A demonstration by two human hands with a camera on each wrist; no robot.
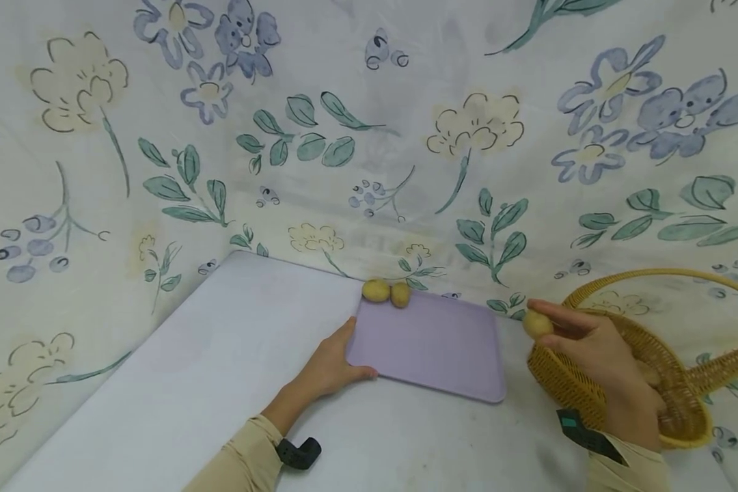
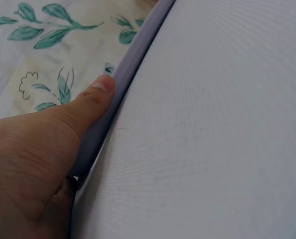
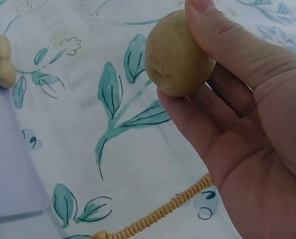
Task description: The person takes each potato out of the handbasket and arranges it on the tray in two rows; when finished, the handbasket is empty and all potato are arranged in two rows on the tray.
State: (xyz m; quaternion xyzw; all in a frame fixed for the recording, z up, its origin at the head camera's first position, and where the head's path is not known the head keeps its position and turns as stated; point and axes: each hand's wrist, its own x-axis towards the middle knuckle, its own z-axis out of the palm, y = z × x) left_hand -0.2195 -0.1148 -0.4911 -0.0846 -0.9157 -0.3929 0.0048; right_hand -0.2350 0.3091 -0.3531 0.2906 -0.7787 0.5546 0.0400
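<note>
A flat lilac tray lies on the white table. My left hand is spread around its near left corner, with the thumb along the near edge and the fingers up the left side. In the left wrist view the thumb presses against the tray's edge. Two potatoes, one yellowish and one browner, sit side by side at the tray's far left corner. My right hand pinches another potato between thumb and fingers, raised over the left rim of a wicker basket.
The basket stands right of the tray, its tall arched handle rising behind my right hand. More potatoes lie inside, partly hidden by the hand. Flower-patterned cloth rises along the table's far and left edges.
</note>
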